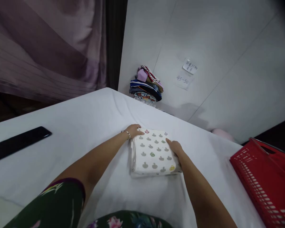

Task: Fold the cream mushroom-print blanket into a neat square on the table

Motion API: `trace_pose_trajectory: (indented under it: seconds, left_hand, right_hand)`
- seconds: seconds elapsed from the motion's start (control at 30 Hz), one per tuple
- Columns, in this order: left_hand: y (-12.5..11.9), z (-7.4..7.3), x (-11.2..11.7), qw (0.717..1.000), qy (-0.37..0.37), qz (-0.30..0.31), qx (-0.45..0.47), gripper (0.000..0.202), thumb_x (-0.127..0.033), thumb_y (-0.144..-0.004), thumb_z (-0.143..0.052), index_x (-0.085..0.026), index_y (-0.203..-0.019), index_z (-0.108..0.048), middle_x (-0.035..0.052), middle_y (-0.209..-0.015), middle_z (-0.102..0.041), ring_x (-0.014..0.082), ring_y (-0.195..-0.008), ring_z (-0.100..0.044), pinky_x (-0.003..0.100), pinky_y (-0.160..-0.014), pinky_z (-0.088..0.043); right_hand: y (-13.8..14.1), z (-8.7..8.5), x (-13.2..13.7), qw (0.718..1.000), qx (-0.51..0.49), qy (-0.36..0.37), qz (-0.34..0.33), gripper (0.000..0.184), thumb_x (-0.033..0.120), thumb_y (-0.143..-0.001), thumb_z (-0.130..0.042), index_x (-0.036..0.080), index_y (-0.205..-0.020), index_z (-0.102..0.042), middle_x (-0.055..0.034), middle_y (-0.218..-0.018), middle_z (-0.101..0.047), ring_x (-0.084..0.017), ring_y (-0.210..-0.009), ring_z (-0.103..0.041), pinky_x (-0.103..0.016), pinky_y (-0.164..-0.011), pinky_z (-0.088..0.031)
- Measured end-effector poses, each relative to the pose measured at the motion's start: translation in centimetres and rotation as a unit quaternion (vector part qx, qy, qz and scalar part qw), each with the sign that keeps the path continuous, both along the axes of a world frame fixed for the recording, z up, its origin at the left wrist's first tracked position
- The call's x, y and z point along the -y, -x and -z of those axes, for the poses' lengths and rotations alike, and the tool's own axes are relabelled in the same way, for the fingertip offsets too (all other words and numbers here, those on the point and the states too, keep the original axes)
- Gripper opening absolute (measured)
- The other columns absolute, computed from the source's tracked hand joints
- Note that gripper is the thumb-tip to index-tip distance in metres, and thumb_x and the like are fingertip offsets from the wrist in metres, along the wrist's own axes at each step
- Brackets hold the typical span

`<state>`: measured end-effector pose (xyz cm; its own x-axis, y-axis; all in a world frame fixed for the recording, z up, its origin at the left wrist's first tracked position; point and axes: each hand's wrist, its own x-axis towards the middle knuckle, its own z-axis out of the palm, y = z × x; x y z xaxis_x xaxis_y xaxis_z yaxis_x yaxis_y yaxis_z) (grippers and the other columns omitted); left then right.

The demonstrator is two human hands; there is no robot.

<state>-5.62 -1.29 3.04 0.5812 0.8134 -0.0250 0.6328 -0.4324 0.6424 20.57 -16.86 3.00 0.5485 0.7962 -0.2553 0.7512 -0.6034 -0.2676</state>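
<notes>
Left hand, wearing a bracelet, is resting at the far left corner of the folded cloth, thumb lying on the top face, fingers reaching about the edge; whether they are pinching, cannot tell. Right hand is lying over the right edge, index finger extending onto the print, remaining fingers partly hidden, so its grip is also unclear. The cloth, white with grey and coloured motifs, is sitting between the hands and extending toward the wearer, its layers showing below the left hand. Judgement: the hands appear to be steadying or squaring the bundle; light, even pressure from both sides should be keeping the layers aligned, whereas uneven pulling could be skewing the top layer, and the loose-looking near edge, which neither hand is touching, may be needing attention. Under both hands, a white covering is showing slight creases, so dragging could be rucking it. Farther out, a black flat object is lying well left of the left hand, a red basket is standing right of the right hand, and a fabric stack is sitting beyond both hands.
</notes>
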Motion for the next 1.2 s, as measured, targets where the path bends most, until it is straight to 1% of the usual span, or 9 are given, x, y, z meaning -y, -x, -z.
trace_pose_trajectory:
  seconds: [0.1, 0.17, 0.3, 0.4, 0.47, 0.67, 0.9, 1.07, 1.2]
  left_hand:
    - [0.4, 0.4, 0.7, 0.999, 0.006, -0.032, 0.028, 0.058, -0.051, -0.066, -0.062, -0.019, -0.115, -0.056, 0.0068, -0.117, -0.060, 0.0216, -0.100, -0.057, 0.026, -0.081, -0.042]
    - [1.8, 0.3, 1.5, 0.997, -0.007, -0.065, 0.045, 0.055, -0.051, -0.072, -0.056, -0.018, -0.115, -0.055, 0.0070, -0.117, -0.059, 0.0196, -0.099, -0.056, 0.025, -0.081, -0.042]
    - [5.3, 0.1, 4.7, 0.988, -0.025, -0.136, 0.075, 0.034, -0.047, -0.078, -0.046, -0.018, -0.089, -0.062, 0.0026, -0.086, -0.064, 0.0166, -0.078, -0.057, 0.025, -0.068, -0.041]
    - [6.8, 0.7, 8.1, 0.988, 0.013, -0.120, 0.096, 0.032, -0.047, -0.076, -0.047, -0.019, -0.064, -0.058, -0.0026, -0.060, -0.057, 0.0141, -0.062, -0.051, 0.025, -0.057, -0.035]
    - [7.0, 1.1, 10.3, 0.987, 0.054, -0.107, 0.107, 0.035, -0.049, -0.074, -0.048, -0.019, -0.059, -0.055, -0.0033, -0.057, -0.053, 0.0131, -0.058, -0.048, 0.024, -0.054, -0.033]
    - [5.7, 0.7, 13.4, 0.977, 0.116, -0.130, 0.123, 0.042, -0.060, -0.069, -0.051, -0.019, -0.060, -0.056, -0.0022, -0.057, -0.054, 0.0138, -0.055, -0.048, 0.025, -0.051, -0.031]
    - [5.5, 1.0, 13.8, 0.978, 0.120, -0.147, 0.088, 0.031, -0.044, -0.068, -0.053, -0.020, -0.052, -0.043, -0.0043, -0.050, -0.045, 0.0123, -0.053, -0.044, 0.024, -0.050, -0.028]
    - [5.7, 0.9, 14.2, 0.981, 0.113, -0.148, 0.052, 0.030, -0.044, -0.069, -0.052, -0.020, -0.053, -0.042, -0.0033, -0.053, -0.049, 0.0128, -0.054, -0.045, 0.024, -0.050, -0.027]
    - [5.6, 0.7, 14.4, 0.984, 0.092, -0.148, 0.041, 0.031, -0.044, -0.071, -0.049, -0.020, -0.054, -0.041, -0.0028, -0.054, -0.051, 0.0133, -0.056, -0.046, 0.025, -0.051, -0.026]
  right_hand:
    - [0.2, -0.4, 2.0, 1.000, 0.003, -0.016, -0.009, 0.064, 0.059, -0.087, -0.031, 0.007, -0.113, -0.059, -0.0175, -0.110, -0.063, -0.027, -0.103, -0.058, -0.032, -0.085, -0.041]
    - [1.0, -0.7, 3.2, 0.997, 0.021, -0.067, -0.041, 0.058, 0.053, -0.088, -0.034, 0.011, -0.126, -0.049, -0.0148, -0.121, -0.057, -0.025, -0.112, -0.052, -0.033, -0.091, -0.039]
    - [4.9, -0.5, 5.6, 0.955, 0.074, -0.201, -0.205, 0.056, 0.049, -0.089, -0.036, 0.017, -0.134, -0.041, -0.0093, -0.142, -0.035, -0.023, -0.131, -0.029, -0.037, -0.106, -0.026]
    - [8.4, 0.3, 6.8, 0.929, 0.074, -0.152, -0.330, 0.055, 0.052, -0.090, -0.033, 0.022, -0.136, -0.037, -0.0063, -0.147, -0.025, -0.024, -0.136, -0.017, -0.045, -0.109, -0.016]
    - [10.0, 0.5, 7.1, 0.924, 0.074, -0.117, -0.356, 0.056, 0.052, -0.091, -0.030, 0.021, -0.138, -0.035, -0.0077, -0.147, -0.023, -0.024, -0.137, -0.013, -0.047, -0.109, -0.013]
    - [11.3, -0.4, 7.4, 0.928, 0.056, -0.113, -0.351, 0.052, 0.048, -0.092, -0.031, 0.023, -0.138, -0.033, -0.0062, -0.148, -0.021, -0.024, -0.137, -0.014, -0.049, -0.109, -0.014]
    - [12.0, -0.2, 8.6, 0.916, 0.060, -0.129, -0.374, 0.047, 0.046, -0.093, -0.032, 0.026, -0.135, -0.038, -0.0037, -0.145, -0.029, -0.023, -0.135, -0.021, -0.049, -0.108, -0.019]
    - [9.2, 0.1, 10.5, 0.943, 0.100, -0.126, -0.291, 0.048, 0.049, -0.092, -0.031, 0.025, -0.132, -0.043, -0.0035, -0.143, -0.033, -0.024, -0.133, -0.026, -0.051, -0.107, -0.018]
    - [6.4, 1.6, 12.2, 0.957, 0.122, -0.154, -0.215, 0.049, 0.047, -0.092, -0.029, 0.022, -0.131, -0.045, -0.0036, -0.141, -0.037, -0.024, -0.132, -0.027, -0.050, -0.105, -0.024]
